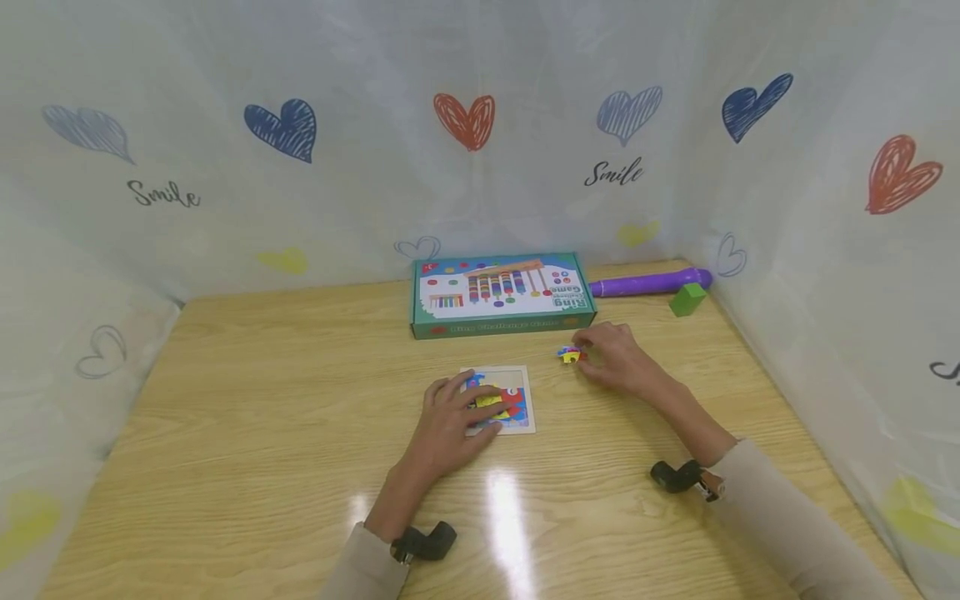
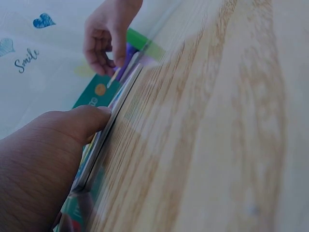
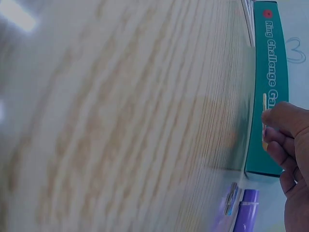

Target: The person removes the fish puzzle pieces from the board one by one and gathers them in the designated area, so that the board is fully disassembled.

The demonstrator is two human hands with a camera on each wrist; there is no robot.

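Note:
A small square jigsaw puzzle (image 1: 528, 412) with a pale wooden frame and a colourful picture in blue, yellow and red lies on the table. My left hand (image 1: 452, 417) rests on it with fingers spread across the picture, hiding part of it. The thumb (image 2: 91, 118) lies along the frame's edge in the left wrist view. To the right, my right hand (image 1: 617, 358) pinches a thin puzzle piece (image 3: 264, 100) between thumb and fingers, held above the table. Coloured puzzle pieces (image 1: 570, 356) show at its fingertips in the head view.
A green Ring Challenge Game box (image 1: 502, 296) lies at the back of the table, behind both hands. Right of it are a purple stick-like thing (image 1: 648, 282) and a green block (image 1: 687, 300). White curtains (image 1: 360, 200) printed with hearts enclose the table's back and sides.

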